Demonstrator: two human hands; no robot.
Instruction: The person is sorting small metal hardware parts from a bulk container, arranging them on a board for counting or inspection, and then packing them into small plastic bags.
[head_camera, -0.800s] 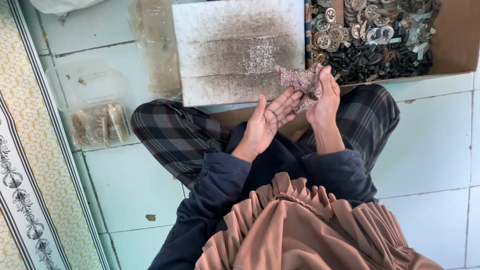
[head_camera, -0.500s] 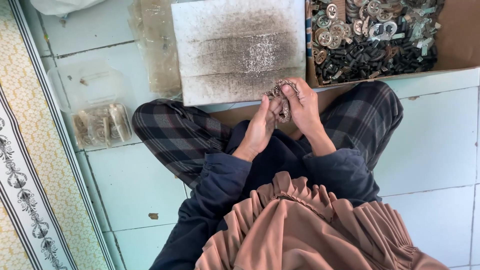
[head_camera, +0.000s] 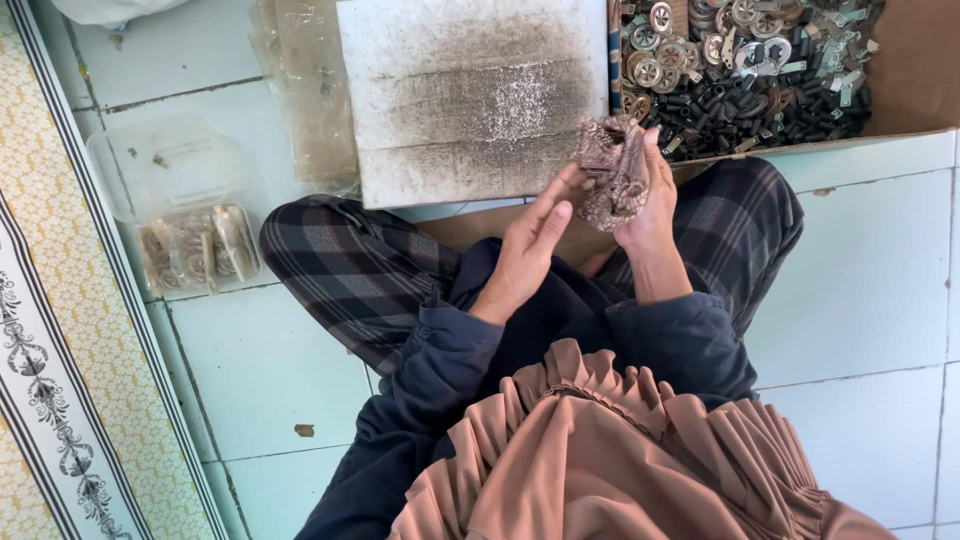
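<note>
Board (head_camera: 470, 95) edge just beyond the hands; open tile to its left. Rag (head_camera: 612, 172), brown, crumpled, dirty, sits at the board's near right corner. Right hand (head_camera: 650, 205) grips it; left hand (head_camera: 535, 235) flat, fingers straight, touching it. Earlier the hands were clasped around it; now parted, rag showing.

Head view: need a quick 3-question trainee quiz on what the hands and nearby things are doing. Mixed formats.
1. True or false: the right hand grips a crumpled brownish cloth.
2. What does the cardboard box behind the hands hold? A) folded paper B) small metal parts C) fruit
3. Fill in: the left hand is ____, palm turned toward the cloth.

Key
1. True.
2. B: the metal parts are silvery rings and dark pieces.
3. Open; its fingertips reach the cloth's edge, but it does not grasp it.
</note>
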